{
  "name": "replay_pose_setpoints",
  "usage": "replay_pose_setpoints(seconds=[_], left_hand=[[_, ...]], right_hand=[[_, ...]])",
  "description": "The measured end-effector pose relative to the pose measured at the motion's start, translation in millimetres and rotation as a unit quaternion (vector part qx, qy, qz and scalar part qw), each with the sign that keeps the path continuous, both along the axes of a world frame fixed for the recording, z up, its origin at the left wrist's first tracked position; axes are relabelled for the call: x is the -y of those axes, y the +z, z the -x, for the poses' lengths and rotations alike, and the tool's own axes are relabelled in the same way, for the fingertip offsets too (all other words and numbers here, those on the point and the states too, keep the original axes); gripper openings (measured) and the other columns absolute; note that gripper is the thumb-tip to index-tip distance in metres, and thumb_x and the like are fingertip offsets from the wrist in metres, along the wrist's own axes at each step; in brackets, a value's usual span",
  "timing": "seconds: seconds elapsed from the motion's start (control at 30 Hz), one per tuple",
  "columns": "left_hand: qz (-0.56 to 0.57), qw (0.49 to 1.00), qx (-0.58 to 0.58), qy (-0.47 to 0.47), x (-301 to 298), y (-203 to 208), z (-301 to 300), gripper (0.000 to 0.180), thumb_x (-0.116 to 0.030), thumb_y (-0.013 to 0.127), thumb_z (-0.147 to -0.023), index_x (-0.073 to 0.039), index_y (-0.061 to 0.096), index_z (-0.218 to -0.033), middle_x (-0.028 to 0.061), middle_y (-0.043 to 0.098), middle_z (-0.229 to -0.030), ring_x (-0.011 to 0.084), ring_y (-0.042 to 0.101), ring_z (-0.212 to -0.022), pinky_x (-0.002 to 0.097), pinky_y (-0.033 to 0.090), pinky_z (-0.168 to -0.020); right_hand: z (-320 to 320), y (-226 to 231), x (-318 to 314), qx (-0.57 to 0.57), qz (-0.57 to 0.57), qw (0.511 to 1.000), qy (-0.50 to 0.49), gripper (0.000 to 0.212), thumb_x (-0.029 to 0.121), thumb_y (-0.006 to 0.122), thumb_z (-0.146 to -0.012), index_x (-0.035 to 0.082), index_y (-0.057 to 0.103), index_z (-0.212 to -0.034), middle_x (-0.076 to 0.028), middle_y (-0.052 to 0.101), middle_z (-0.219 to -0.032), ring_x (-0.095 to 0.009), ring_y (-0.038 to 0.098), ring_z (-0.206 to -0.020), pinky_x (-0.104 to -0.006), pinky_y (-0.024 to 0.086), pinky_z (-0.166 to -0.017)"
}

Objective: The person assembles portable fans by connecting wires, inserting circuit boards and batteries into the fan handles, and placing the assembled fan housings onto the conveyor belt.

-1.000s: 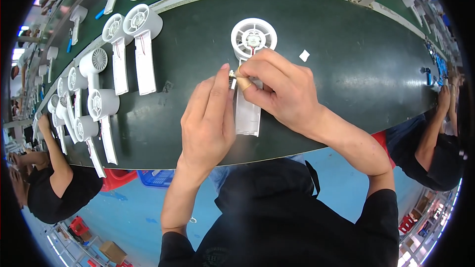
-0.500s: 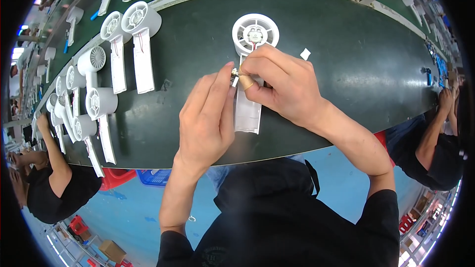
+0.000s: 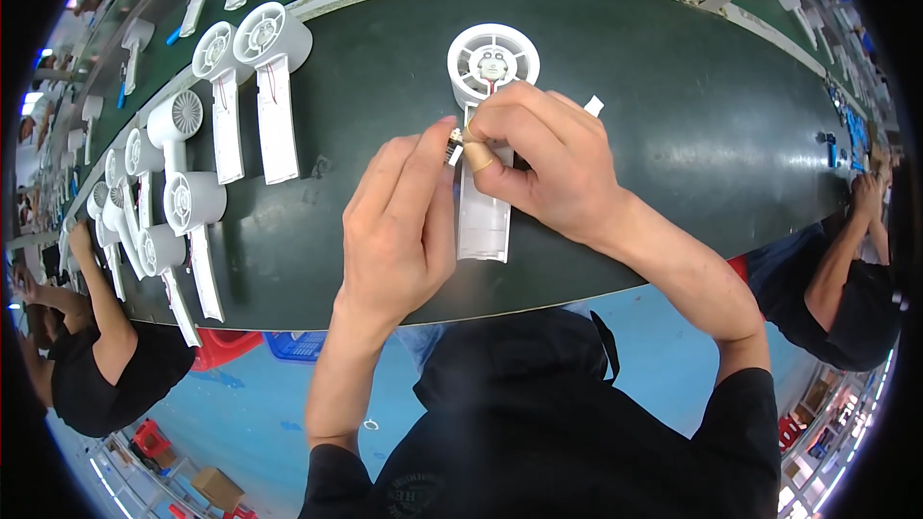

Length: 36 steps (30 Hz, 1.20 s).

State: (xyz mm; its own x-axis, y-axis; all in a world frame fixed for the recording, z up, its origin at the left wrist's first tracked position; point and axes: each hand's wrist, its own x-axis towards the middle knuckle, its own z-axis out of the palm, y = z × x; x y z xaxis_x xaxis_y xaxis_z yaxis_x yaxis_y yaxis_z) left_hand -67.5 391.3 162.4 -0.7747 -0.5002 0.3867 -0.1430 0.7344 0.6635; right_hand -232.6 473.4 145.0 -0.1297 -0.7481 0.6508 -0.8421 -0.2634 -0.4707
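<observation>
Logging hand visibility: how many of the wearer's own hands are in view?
2: left hand holding a small part; right hand at its right side, above the white fan handle.

- Fan (image 3: 493, 65) on the counter (image 3: 692, 183) before the person, handle (image 3: 484, 221) toward the near edge.
- Small part (image 3: 454, 142) in the left grip (image 3: 399, 221), just left of the handle.
- Right grip (image 3: 553, 163) above the handle.
- Scrap (image 3: 594, 107) beside it, behind.
- Other fans (image 3: 277, 120) along the counter's left.
</observation>
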Motion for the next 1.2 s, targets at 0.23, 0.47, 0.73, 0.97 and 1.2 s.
replay_pose_setpoints(seconds=[0.23,0.47,0.73,0.97,1.2], left_hand=[[0.014,1.0,-0.007,0.0,0,-5,-1,0.036,0.01,0.059,-0.084,0.007,0.061,-0.12,0.0167,0.06,-0.094,0.0317,0.06,-0.08,0.0373,0.05,-0.073],[-0.021,0.999,-0.011,-0.028,6,-5,1,0.035,0.011,0.057,-0.084,0.009,0.06,-0.119,0.0171,0.059,-0.093,0.0321,0.058,-0.079,0.0387,0.049,-0.07],[-0.042,0.998,-0.016,-0.031,0,-6,3,0.035,0.012,0.057,-0.085,0.009,0.06,-0.119,0.0171,0.059,-0.094,0.0317,0.058,-0.078,0.0383,0.049,-0.069],[-0.019,0.999,-0.023,-0.035,3,-13,2,0.037,0.012,0.058,-0.083,0.009,0.058,-0.12,0.0165,0.057,-0.093,0.0311,0.056,-0.078,0.0385,0.048,-0.069],[-0.012,0.999,0.001,-0.049,6,-12,3,0.038,0.013,0.058,-0.082,0.01,0.058,-0.12,0.0163,0.057,-0.094,0.032,0.056,-0.08,0.0397,0.048,-0.071]], right_hand=[[-4,-6,2,0.046,0.019,0.999,-0.001,0.027,-0.003,0.075,-0.069,0.005,0.062,-0.09,-0.006,0.064,-0.084,-0.022,0.061,-0.066,-0.0309,0.049,-0.057],[2,-3,3,-0.033,0.026,0.999,-0.003,0.028,-0.002,0.076,-0.069,0.009,0.063,-0.09,-0.001,0.065,-0.084,-0.018,0.062,-0.072,-0.0311,0.042,-0.06],[7,-6,-5,-0.023,0.008,1.0,0.008,0.026,0.001,0.078,-0.07,0.01,0.062,-0.09,0.001,0.066,-0.085,-0.016,0.062,-0.072,-0.03,0.039,-0.06],[5,-10,0,-0.04,0.032,0.999,0.018,0.026,-0.002,0.077,-0.07,0.008,0.062,-0.089,-0.002,0.065,-0.086,-0.018,0.063,-0.073,-0.0298,0.042,-0.062],[14,-12,-1,-0.053,0.011,0.997,0.052,0.027,-0.003,0.076,-0.068,0.009,0.062,-0.088,-0.001,0.065,-0.087,-0.018,0.062,-0.072,-0.0298,0.043,-0.063]])
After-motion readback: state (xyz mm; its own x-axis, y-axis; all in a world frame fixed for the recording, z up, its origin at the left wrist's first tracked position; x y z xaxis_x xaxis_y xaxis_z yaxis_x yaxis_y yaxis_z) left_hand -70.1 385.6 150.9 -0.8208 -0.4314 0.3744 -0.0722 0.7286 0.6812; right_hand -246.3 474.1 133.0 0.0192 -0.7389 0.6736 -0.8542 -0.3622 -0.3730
